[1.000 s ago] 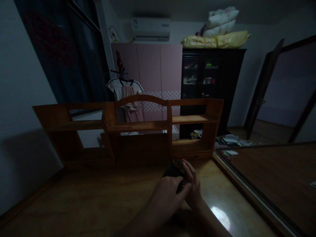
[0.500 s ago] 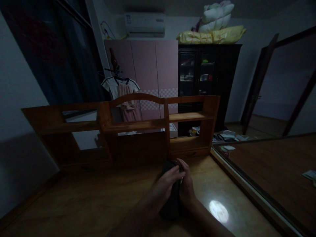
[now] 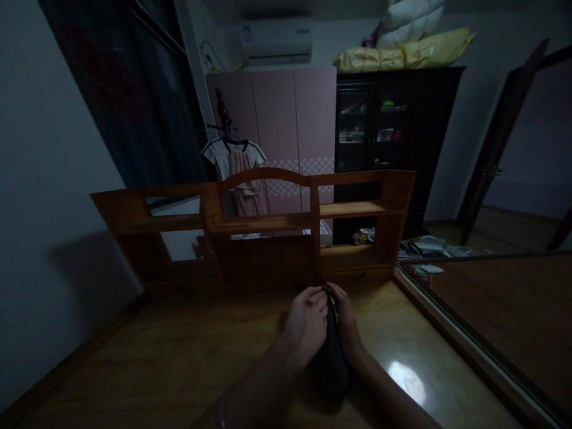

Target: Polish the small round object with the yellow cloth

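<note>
A dark, soft pouch-like object (image 3: 331, 357) with a small yellow mark lies on the wooden desk (image 3: 179, 351), just in front of the desk's shelf unit. My left hand (image 3: 307, 322) is closed on its left side near the top. From the right, my right hand (image 3: 346, 322) pinches the same top end. The room is dim and I cannot tell exactly what the object is.
A wooden shelf unit (image 3: 263, 223) stands across the back of the desk. A bright light reflection (image 3: 406, 384) shows on the desk at the right. Beyond are a pink wardrobe (image 3: 286, 119), a dark glass cabinet (image 3: 384, 131), hanging clothes (image 3: 236, 161) and an open door (image 3: 504, 131).
Both hands shifted from gripping the object crosswise to pinching its far end, and the object now lies lengthwise between my forearms. The camera shifted slightly.
</note>
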A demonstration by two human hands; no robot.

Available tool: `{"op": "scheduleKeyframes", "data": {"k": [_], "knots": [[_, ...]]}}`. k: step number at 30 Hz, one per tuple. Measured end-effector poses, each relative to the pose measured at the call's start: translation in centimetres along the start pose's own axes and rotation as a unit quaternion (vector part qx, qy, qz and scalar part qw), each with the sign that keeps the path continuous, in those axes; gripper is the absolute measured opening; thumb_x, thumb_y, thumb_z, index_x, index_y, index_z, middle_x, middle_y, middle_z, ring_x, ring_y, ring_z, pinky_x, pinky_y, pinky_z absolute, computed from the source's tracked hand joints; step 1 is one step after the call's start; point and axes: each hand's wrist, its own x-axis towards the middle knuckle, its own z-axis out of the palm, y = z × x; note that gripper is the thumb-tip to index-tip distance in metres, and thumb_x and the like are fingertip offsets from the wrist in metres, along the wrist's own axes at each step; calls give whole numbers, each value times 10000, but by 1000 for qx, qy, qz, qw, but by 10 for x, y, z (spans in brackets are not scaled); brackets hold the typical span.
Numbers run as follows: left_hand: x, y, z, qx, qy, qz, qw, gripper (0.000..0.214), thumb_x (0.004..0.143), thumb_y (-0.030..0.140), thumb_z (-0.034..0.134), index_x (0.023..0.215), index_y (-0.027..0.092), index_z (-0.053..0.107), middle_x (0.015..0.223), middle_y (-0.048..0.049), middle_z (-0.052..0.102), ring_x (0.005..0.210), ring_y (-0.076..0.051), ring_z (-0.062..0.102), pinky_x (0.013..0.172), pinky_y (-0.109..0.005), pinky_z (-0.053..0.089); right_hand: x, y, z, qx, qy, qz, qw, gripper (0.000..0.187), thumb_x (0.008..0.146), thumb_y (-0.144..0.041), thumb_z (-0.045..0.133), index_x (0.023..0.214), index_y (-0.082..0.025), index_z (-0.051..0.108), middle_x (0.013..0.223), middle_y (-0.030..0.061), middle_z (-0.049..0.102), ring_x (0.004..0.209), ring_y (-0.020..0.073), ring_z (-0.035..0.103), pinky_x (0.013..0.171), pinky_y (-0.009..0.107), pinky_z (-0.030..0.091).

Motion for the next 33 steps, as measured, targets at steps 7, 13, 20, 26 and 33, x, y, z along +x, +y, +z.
{"op": "scheduleKeyframes", "data": {"k": [7, 13, 20, 26, 33], "knots": [[4, -9, -3, 23, 1, 13, 1000, 202, 785, 271, 485, 918, 157, 586, 1153, -88, 591, 1120, -170, 528, 975, -263, 390, 4, -6, -7, -12, 12, -15, 1000, 469, 892, -145, 348, 1342, -273, 385, 1312, 59, 476, 1219, 191, 454, 1047, 449, 372], [3, -16, -5, 97, 25, 43, 994, 281, 742, 217, 573, 1007, 142, 626, 1216, -92, 586, 1166, -195, 505, 1018, -300, 353, 5, -9, -6, -19, 27, -13, 999, 461, 895, -149, 342, 1338, -270, 389, 1308, 63, 475, 1208, 191, 465, 1022, 441, 407], [0, -19, -3, 404, 54, 149, 901, 354, 784, 349, 562, 1067, 164, 665, 1164, -64, 650, 1112, -228, 541, 973, -314, 359, 8, -25, -17, -45, 49, -38, 997, 525, 868, -124, 358, 1379, -241, 331, 1349, 97, 425, 1243, 225, 431, 1005, 470, 423], [-10, -5, 6, 635, 33, 186, 749, 548, 879, 513, 335, 713, 144, 704, 688, -33, 695, 648, -182, 597, 595, -250, 362, 8, -33, -17, -109, 67, -131, 983, 632, 820, -147, 502, 1404, -241, 279, 1366, 124, 412, 1248, 284, 432, 935, 487, 486], [-23, -21, 9, 737, 51, 259, 622, 401, 860, 503, 416, 847, 219, 698, 844, -105, 705, 738, -234, 616, 644, -286, 341, 5, -23, -20, -76, 55, -111, 989, 545, 873, -242, 471, 1392, -271, 306, 1398, 98, 358, 1249, 278, 423, 979, 495, 448]]}}
